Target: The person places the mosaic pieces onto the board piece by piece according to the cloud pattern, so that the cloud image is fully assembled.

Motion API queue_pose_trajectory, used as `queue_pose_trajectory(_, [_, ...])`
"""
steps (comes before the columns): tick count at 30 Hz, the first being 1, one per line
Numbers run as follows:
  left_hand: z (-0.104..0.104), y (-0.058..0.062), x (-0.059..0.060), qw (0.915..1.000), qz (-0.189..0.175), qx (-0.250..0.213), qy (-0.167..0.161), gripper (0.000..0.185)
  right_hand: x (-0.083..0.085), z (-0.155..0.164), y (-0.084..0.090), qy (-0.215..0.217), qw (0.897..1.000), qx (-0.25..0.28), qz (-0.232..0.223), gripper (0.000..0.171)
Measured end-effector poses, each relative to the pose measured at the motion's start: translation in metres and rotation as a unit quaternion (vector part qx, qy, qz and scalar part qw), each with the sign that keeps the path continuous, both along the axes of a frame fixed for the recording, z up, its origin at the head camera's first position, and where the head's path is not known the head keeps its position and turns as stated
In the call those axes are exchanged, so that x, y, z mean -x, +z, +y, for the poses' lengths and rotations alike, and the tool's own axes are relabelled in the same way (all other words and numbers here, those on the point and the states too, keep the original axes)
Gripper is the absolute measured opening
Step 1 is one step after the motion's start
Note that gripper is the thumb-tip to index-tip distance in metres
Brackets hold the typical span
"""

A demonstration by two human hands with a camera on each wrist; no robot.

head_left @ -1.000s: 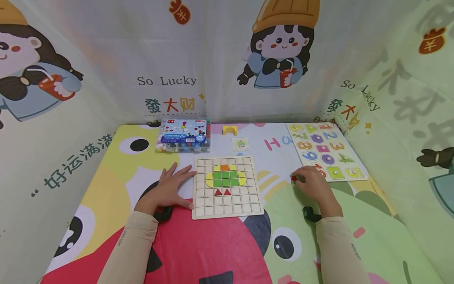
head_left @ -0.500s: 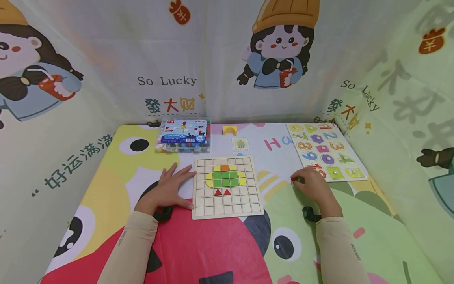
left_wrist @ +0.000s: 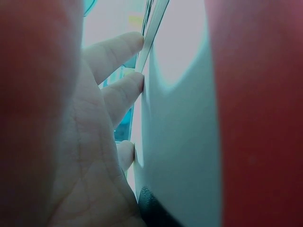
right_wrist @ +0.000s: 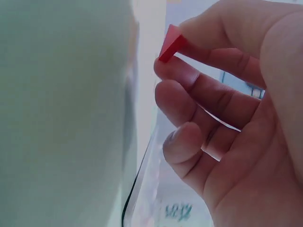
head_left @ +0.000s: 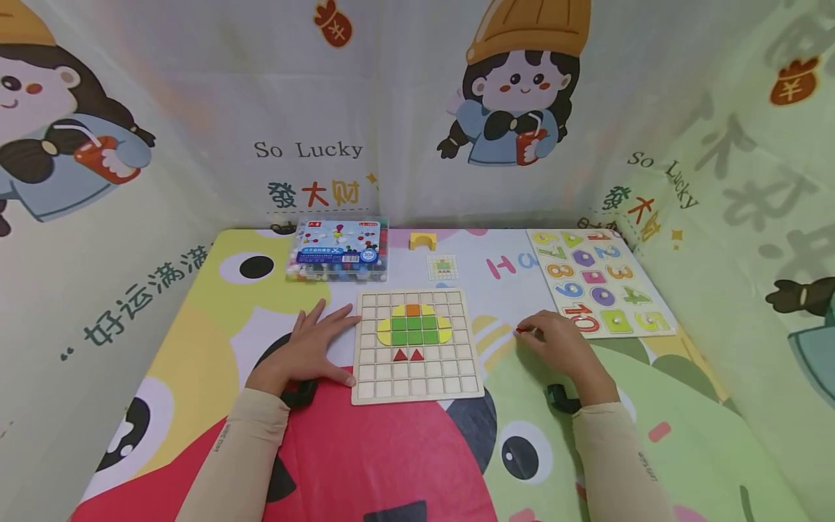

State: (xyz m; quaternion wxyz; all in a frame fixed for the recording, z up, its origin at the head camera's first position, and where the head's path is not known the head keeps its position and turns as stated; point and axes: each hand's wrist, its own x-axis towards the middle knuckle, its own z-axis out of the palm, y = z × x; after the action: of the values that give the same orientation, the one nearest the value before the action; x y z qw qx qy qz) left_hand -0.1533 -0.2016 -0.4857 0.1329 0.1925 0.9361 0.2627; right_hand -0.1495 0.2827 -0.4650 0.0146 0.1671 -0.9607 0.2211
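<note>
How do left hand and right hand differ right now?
The left hand lies flat with fingers spread on the mat, against the left edge of the grid board; the right hand has curled fingers and pinches a small red piece. The left hand holds nothing; the right hand is clear of the board, to its right. Both wear beige sleeves and a dark wrist strap.

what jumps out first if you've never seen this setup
The wooden grid board at the middle of the table, with a figure of green, yellow and orange tiles and two red triangles below it. The left hand lies flat against its left edge, while the right hand, to its right, pinches a small red piece. Loud cartoon cloth covers the walls and table, with a number puzzle at the far right.
</note>
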Motion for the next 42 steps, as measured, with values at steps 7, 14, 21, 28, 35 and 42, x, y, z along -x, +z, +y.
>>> queue_pose_trajectory(7, [0.001,-0.002,-0.001,1.0,0.002,-0.002,-0.008,0.116,-0.005,-0.04,0.009,0.117,0.992,-0.012,0.048,0.011])
queue_pose_trajectory(14, [0.001,0.0,0.0,1.0,0.005,0.0,-0.004,0.116,-0.009,-0.087,0.018,0.218,0.972,-0.049,0.072,0.012])
queue_pose_trajectory(21, [0.001,0.001,-0.002,0.9999,0.011,-0.008,-0.002,0.114,-0.01,-0.12,0.022,0.253,0.96,-0.099,0.061,0.012])
queue_pose_trajectory(28, [0.002,0.0,-0.002,1.0,0.007,-0.003,0.001,0.114,-0.005,-0.135,0.021,0.257,0.956,-0.138,0.044,0.013])
queue_pose_trajectory(35, [0.002,0.002,-0.001,1.0,0.002,0.004,0.002,0.115,-0.004,-0.142,0.018,0.263,0.954,-0.142,0.036,0.015])
queue_pose_trajectory(42, [0.002,0.003,-0.002,1.0,0.002,0.007,0.004,0.116,-0.007,-0.145,0.015,0.26,0.956,-0.136,0.03,0.018])
